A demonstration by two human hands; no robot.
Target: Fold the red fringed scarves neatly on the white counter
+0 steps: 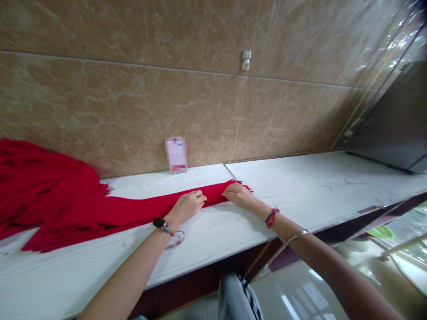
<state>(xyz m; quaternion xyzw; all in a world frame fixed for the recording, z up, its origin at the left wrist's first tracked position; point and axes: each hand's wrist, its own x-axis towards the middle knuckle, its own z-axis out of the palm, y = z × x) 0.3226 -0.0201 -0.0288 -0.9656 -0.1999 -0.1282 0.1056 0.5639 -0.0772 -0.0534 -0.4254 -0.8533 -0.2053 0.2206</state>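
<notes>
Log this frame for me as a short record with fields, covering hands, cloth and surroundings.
Left hand: on red cloth, fingers curled
Right hand: at cloth's fringed end, fingers curled
Cloth layout: narrow strip under hands, loose heap at far left
Surface: white counter
Behind cloth: pale item by wall, pixelated
On wall: white cat figure
</notes>
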